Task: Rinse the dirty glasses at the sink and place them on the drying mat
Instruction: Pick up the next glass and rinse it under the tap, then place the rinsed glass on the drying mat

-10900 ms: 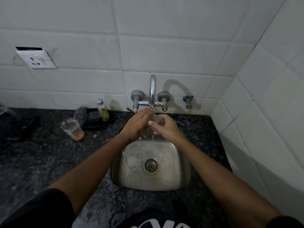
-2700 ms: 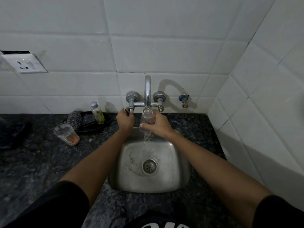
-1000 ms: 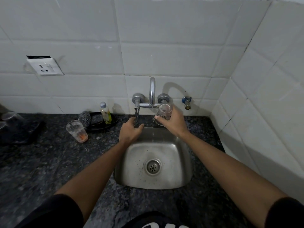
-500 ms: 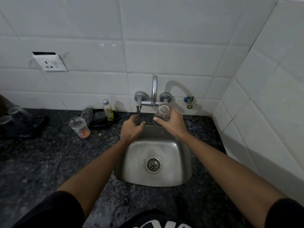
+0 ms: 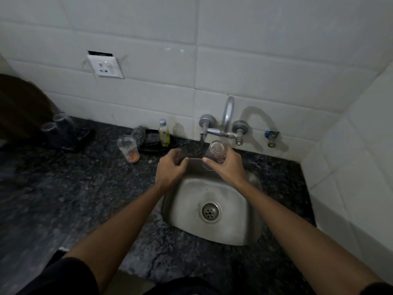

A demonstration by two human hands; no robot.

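Note:
My right hand (image 5: 228, 167) grips a clear glass (image 5: 215, 153), turned bottom up, over the back rim of the steel sink (image 5: 234, 201), just under the tap (image 5: 227, 116). No water runs from the spout. My left hand (image 5: 170, 168) hovers at the sink's back left corner with fingers loosely curled, holding nothing. A dirty glass (image 5: 128, 149) with orange residue stands on the dark counter to the left. At the far left, two clear glasses (image 5: 57, 126) stand upside down on a dark mat (image 5: 72, 139).
A small bottle (image 5: 164, 133) and a scrubber (image 5: 139, 133) sit on a black dish by the wall. A wall socket (image 5: 105, 66) is above the counter. A tiled side wall closes the right. A dark round object (image 5: 19, 105) leans at far left.
The view has swung left, bringing the mat and its glasses into sight. My right hand has lowered the upturned glass slightly. The left hand stays at the sink's back rim.

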